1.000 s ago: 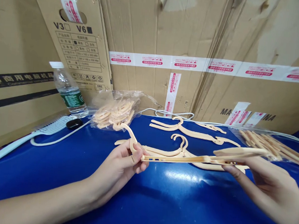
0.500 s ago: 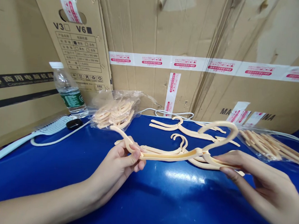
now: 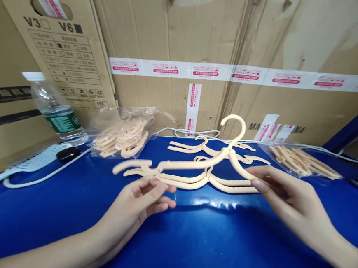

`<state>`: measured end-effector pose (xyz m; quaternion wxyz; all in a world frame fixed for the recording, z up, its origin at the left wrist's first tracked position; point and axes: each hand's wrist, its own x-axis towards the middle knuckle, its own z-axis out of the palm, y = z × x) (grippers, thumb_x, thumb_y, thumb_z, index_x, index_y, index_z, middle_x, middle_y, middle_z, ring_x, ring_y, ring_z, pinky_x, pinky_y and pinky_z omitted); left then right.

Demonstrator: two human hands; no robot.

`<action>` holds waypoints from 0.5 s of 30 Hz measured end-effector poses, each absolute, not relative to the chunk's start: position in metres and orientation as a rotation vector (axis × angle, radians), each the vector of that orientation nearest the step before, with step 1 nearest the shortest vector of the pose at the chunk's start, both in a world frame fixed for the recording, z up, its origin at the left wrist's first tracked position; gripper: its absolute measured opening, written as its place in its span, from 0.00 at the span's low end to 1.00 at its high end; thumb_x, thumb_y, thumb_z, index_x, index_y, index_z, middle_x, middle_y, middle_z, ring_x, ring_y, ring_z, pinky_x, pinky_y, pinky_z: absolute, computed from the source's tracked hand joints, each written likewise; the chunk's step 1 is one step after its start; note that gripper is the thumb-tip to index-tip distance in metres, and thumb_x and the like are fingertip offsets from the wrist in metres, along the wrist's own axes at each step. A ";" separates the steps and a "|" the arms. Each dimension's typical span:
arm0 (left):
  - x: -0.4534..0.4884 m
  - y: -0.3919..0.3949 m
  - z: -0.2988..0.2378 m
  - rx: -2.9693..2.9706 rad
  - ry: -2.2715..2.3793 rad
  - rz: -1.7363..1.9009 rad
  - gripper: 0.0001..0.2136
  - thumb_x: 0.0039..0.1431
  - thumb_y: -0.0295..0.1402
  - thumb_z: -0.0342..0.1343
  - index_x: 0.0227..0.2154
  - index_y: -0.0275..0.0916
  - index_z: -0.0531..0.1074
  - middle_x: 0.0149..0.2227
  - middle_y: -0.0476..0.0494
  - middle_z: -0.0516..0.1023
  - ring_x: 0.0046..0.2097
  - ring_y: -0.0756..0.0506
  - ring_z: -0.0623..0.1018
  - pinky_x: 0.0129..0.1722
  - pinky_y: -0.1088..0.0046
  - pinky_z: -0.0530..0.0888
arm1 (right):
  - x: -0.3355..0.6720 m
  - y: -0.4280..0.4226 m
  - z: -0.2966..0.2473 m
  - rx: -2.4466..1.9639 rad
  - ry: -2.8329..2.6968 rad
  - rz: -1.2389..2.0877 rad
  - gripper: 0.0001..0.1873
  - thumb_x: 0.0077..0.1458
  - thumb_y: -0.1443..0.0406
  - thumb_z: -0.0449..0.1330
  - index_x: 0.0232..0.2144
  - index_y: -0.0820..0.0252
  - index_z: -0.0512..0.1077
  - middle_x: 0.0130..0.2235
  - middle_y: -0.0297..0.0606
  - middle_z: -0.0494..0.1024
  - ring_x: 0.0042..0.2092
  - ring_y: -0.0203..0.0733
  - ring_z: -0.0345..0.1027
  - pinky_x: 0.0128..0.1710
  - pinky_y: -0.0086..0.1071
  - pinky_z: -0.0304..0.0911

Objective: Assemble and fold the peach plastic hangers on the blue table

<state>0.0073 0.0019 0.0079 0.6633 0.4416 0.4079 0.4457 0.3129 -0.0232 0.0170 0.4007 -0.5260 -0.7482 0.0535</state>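
Observation:
A cream plastic hanger [image 3: 195, 165] is held just above the blue table [image 3: 204, 243], its hook pointing up. My right hand [image 3: 285, 196] pinches the hanger's right arm between thumb and fingers. My left hand [image 3: 139, 201] hovers under the hanger's left arm with its fingers loosely spread and nothing in them. Under the raised hanger, a small stack of matching hangers [image 3: 190, 183] lies flat on the table. One more hanger [image 3: 190, 148] lies further back.
A clear bag of cream hanger parts [image 3: 123, 136] sits at the back left, another bag [image 3: 300, 162] at the back right. A water bottle [image 3: 56, 114], pale comb [image 3: 30, 163], small black object [image 3: 67, 153] and white cable [image 3: 39, 177] lie left. Cardboard boxes [image 3: 180, 35] wall the back.
The hanger has been turned from edge-on to upright, hook at the top. My left hand has let go of its left end and opened. The view has shifted right.

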 end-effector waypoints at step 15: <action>0.000 -0.024 0.005 3.188 0.599 0.551 0.16 0.64 0.35 0.55 0.53 0.39 0.72 0.59 0.45 0.73 0.59 0.39 0.72 0.61 0.59 0.68 | 0.306 -0.024 0.017 -1.368 -2.276 0.491 0.07 0.66 0.65 0.49 0.36 0.55 0.65 0.34 0.34 0.75 0.32 0.39 0.68 0.31 0.31 0.61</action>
